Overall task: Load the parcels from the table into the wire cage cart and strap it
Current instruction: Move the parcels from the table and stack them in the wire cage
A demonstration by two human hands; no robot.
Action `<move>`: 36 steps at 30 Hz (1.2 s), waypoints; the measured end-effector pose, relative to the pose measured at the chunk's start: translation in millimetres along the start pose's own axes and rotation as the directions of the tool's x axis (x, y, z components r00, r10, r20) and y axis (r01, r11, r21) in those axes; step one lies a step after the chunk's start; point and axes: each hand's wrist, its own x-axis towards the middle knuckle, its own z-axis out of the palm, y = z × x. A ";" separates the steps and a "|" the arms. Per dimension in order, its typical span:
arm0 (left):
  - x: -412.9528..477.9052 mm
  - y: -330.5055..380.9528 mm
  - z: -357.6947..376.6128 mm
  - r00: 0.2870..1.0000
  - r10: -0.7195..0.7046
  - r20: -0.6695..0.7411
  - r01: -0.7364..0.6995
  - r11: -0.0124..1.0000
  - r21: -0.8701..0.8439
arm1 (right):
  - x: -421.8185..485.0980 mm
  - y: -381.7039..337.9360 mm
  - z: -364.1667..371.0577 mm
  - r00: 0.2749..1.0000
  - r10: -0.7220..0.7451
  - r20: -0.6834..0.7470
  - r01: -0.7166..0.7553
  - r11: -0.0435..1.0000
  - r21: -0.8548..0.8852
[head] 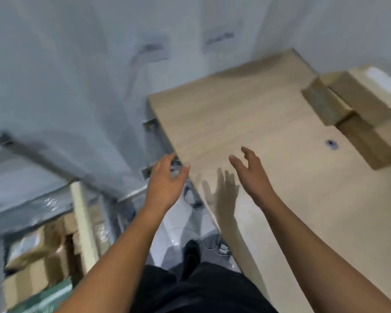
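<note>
Head view, and it's a smeared one, but we can read it: both hands are up and empty. Our left hand [165,181] hovers off the near-left corner of the wooden table [246,114], fingers loosely curved and apart, gripping nothing. Our right hand [251,175] is over the tabletop, fingers spread, palm turned inward.

The cardboard parcels [357,102] sit at the far right of the table, well apart from both hands. The wire cage cart [82,222] is low on our left with loaded boxes [32,249] inside, so we judge this a reach for the next parcel.

To do it well, we'd go for the nearest box, put one hand on each side and get a firm hold before lifting. That stack looks loosely piled, and its neighbours could shift.

Watch the feet: cables [215,245] lie on the floor by our shoe [191,251], right in the path between table and cart. No strap shows anywhere.
</note>
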 end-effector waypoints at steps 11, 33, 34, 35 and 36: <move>96.8 150.1 157.5 0.874 0.278 0.399 -0.292 0.956 -0.026 | 20.1 69.5 -167.5 0.826 0.332 -0.455 -0.178 0.920 0.349; 349.8 401.4 497.1 0.623 0.594 0.509 -0.648 0.756 -0.090 | 313.6 112.8 -434.0 0.668 0.439 -0.601 -0.431 0.887 0.169; 351.6 396.0 507.1 0.628 0.600 0.494 -0.646 0.757 -0.098 | 319.2 122.6 -428.9 0.666 0.461 -0.587 -0.458 0.873 0.167; 353.4 392.1 514.8 0.630 0.616 0.473 -0.650 0.752 -0.113 | 323.1 133.7 -423.3 0.653 0.466 -0.598 -0.468 0.868 0.165; 355.8 391.7 520.1 0.635 0.624 0.456 -0.646 0.752 -0.130 | 326.6 143.8 -420.7 0.637 0.451 -0.625 -0.461 0.873 0.159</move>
